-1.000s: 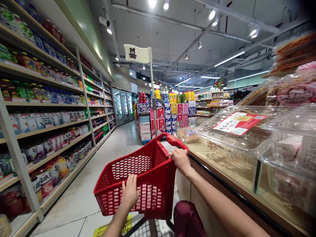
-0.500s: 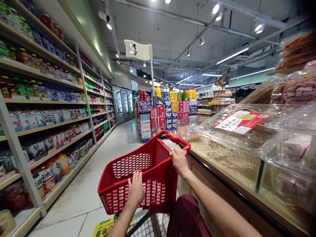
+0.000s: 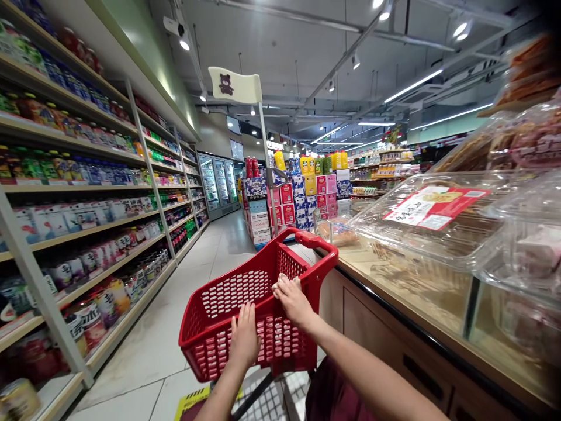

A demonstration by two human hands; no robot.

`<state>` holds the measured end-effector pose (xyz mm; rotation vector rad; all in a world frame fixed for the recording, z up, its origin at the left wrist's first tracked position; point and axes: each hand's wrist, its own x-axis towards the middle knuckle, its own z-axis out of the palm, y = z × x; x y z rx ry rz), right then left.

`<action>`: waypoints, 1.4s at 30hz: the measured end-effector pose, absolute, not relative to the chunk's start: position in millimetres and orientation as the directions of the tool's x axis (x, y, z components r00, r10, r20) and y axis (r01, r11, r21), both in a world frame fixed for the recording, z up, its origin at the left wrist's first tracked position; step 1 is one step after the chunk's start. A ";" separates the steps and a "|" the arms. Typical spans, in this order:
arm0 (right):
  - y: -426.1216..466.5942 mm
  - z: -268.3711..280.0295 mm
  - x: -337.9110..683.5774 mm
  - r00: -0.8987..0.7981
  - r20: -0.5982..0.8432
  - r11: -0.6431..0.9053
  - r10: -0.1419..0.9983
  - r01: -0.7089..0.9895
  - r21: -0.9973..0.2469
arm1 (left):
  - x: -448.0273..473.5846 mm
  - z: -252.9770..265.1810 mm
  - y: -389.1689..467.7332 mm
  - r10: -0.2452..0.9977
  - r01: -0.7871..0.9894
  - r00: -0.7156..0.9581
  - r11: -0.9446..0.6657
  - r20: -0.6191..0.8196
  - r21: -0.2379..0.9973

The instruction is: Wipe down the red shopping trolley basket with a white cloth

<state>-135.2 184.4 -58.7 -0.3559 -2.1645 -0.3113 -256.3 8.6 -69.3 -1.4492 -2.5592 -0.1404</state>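
Observation:
A red plastic shopping cart basket with slotted walls stands directly ahead of me, its near side facing me. My left hand is hooked over the near rim, fingers together and pointing into the basket, so their tips are partly hidden. Further right on that same rim, my right hand presses a crumpled white cloth or tissue against the red plastic with bent fingers. Only a little of this white piece shows. The cart's red handle rises just beyond my right hand, with no hand on it.
Drink shelves line the left side. At right, a counter holds clear food boxes. Stacked cartons stand ahead. A pole bears a cream flag beyond the cart. A yellow floor sign lies below.
My right hand has moved left and down from the handle to the near basket rim, bringing the white piece along. My left hand stays on the rim. The view has shifted slightly.

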 end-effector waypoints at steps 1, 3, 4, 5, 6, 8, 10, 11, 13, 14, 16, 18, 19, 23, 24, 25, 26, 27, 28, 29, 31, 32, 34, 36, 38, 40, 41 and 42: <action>185.4 -59.3 -136.1 -0.582 0.803 0.932 0.132 0.349 0.099 | -256.1 -68.9 8.9 0.839 0.856 -0.503 0.517 0.207 -0.016; 194.2 -55.6 -130.8 -0.553 0.811 0.915 0.192 0.399 0.055 | -255.0 -68.0 9.2 0.843 0.859 -0.499 0.512 0.201 -0.016; 198.9 -53.0 -127.4 -0.512 0.823 0.895 0.247 0.446 0.009 | -254.1 -67.7 9.4 0.845 0.861 -0.495 0.508 0.204 -0.015; 201.5 -51.1 -125.6 -0.466 0.831 0.870 0.303 0.492 -0.042 | -253.2 -67.4 9.5 0.844 0.862 -0.493 0.507 0.210 -0.013; 201.0 -50.7 -126.3 -0.434 0.834 0.851 0.342 0.519 -0.079 | -252.4 -67.2 9.4 0.843 0.862 -0.493 0.507 0.216 -0.009; 190.7 -55.5 -134.9 -0.448 0.830 0.865 0.332 0.496 -0.078 | -252.3 -67.6 8.4 0.843 0.865 -0.489 0.502 0.222 -0.001; 177.6 -63.5 -145.4 -0.529 0.817 0.915 0.229 0.404 0.005 | -255.5 -69.4 5.0 0.850 0.872 -0.477 0.489 0.225 0.000; 174.5 -66.3 -147.5 -0.554 0.811 0.929 0.188 0.369 0.037 | -258.6 -71.0 2.2 0.845 0.869 -0.480 0.494 0.234 -0.002; 179.4 -66.8 -142.6 -0.560 0.811 0.931 0.172 0.361 0.052 | -267.2 -75.5 -5.6 0.811 0.842 -0.518 0.539 0.272 -0.002; 186.2 -64.7 -136.8 -0.538 0.819 0.921 0.197 0.389 0.034 | -272.2 -78.1 -9.9 0.789 0.826 -0.538 0.564 0.296 -0.001; 200.2 -59.6 -126.2 -0.462 0.845 0.890 0.270 0.454 -0.037 | -281.9 -83.3 -17.8 0.762 0.810 -0.553 0.586 0.336 0.005; 205.0 -57.4 -125.3 -0.413 0.860 0.884 0.301 0.460 -0.089 | -289.9 -87.4 -22.9 0.766 0.820 -0.539 0.572 0.351 0.009; 203.1 -57.6 -128.9 -0.415 0.862 0.894 0.293 0.438 -0.093 | -293.0 -88.8 -24.1 0.770 0.824 -0.534 0.566 0.350 0.012; 198.7 -49.5 -139.6 -0.465 0.859 0.945 0.214 0.320 -0.062 | -299.6 -90.7 -23.7 0.777 0.824 -0.537 0.567 0.328 0.003; 204.8 -43.2 -134.8 -0.441 0.867 0.943 0.231 0.321 -0.088 | -299.7 -90.8 -23.0 0.778 0.824 -0.535 0.567 0.329 -0.002; 213.6 -36.4 -126.6 -0.401 0.878 0.934 0.262 0.335 -0.126 | -299.4 -90.7 -22.3 0.778 0.824 -0.532 0.567 0.335 -0.006; 223.5 -30.5 -116.0 -0.347 0.887 0.917 0.304 0.358 -0.174 | -298.6 -90.8 -21.7 0.776 0.824 -0.530 0.567 0.344 -0.010; 232.4 -27.4 -104.9 -0.291 0.893 0.896 0.344 0.386 -0.220 | -297.5 -90.8 -21.2 0.772 0.823 -0.527 0.568 0.355 -0.013; 238.4 -28.4 -94.6 -0.245 0.895 0.876 0.373 0.412 -0.253 | -296.5 -90.9 -20.9 0.768 0.822 -0.526 0.570 0.365 -0.016; 240.2 -34.3 -86.5 -0.209 0.895 0.861 0.395 0.424 -0.281 | -295.6 -91.1 -20.8 0.764 0.820 -0.525 0.573 0.376 -0.019; 230.8 -59.2 -78.9 -0.190 0.889 0.859 0.417 0.403 -0.316 | -294.5 -91.9 -21.1 0.758 0.818 -0.521 0.575 0.393 -0.025; 221.7 -75.1 -78.8 -0.222 0.882 0.873 0.415 0.369 -0.318 | -294.4 -92.5 -21.4 0.757 0.818 -0.517 0.574 0.400 -0.028; 204.2 -101.8 -82.1 -0.339 0.855 0.910 0.393 0.278 -0.308 | -294.3 -93.9 -22.0 0.757 0.822 -0.504 0.568 0.415 -0.038; 198.3 -108.6 -84.4 -0.389 0.839 0.923 0.380 0.220 -0.316 | -293.8 -95.2 -22.5 0.752 0.823 -0.491 0.566 0.440 -0.050; 206.6 -93.6 -83.5 -0.301 0.863 0.910 0.406 0.220 -0.351 | -292.4 -95.9 -22.8 0.739 0.816 -0.489 0.576 0.463 -0.057; 220.3 -71.9 -82.3 -0.178 0.885 0.890 0.430 0.249 -0.382 | -291.3 -95.9 -23.3 0.732 0.809 -0.494 0.584 0.469 -0.060; 225.2 -65.1 -82.5 -0.140 0.891 0.883 0.433 0.266 -0.387 | -291.2 -95.7 -23.7 0.734 0.810 -0.494 0.583 0.466 -0.061; 227.0 -63.3 -83.4 -0.116 0.892 0.875 0.437 0.284 -0.392 | -291.5 -95.5 -24.3 0.738 0.812 -0.492 0.580 0.462 -0.062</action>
